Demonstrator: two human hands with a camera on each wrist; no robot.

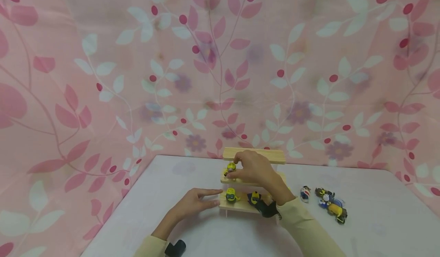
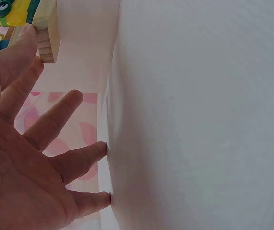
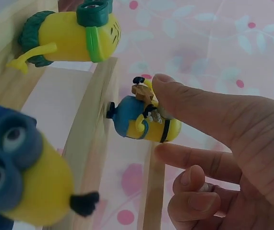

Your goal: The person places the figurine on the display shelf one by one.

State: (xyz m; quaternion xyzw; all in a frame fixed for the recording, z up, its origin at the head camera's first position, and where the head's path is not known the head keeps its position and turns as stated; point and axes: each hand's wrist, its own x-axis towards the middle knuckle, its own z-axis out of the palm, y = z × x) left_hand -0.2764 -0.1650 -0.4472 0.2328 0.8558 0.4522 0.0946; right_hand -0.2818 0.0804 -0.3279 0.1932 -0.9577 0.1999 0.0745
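My right hand point(image 1: 255, 168) pinches a small yellow minion figurine in blue overalls point(image 3: 137, 117) by its head, between thumb and index finger. Its feet are at the middle board point(image 1: 252, 180) of a three-tier wooden stand, near the left end. On the lowest board point(image 1: 240, 206), a minion figurine with green goggles point(image 1: 231, 195) stands at the left. To its right is a minion figurine with blue goggles point(image 3: 36, 172), larger and nearer in the right wrist view. My left hand point(image 1: 194, 202) touches the lowest board's left end, fingers spread and fairly straight.
The top board point(image 1: 254, 154) of the stand rises behind my right hand. To the right on the white table point(image 1: 371, 211) lie a small red, white and dark figurine point(image 1: 305, 193) and a cluster of several figurines point(image 1: 331, 204). A pink floral cloth point(image 1: 220, 77) hangs behind.
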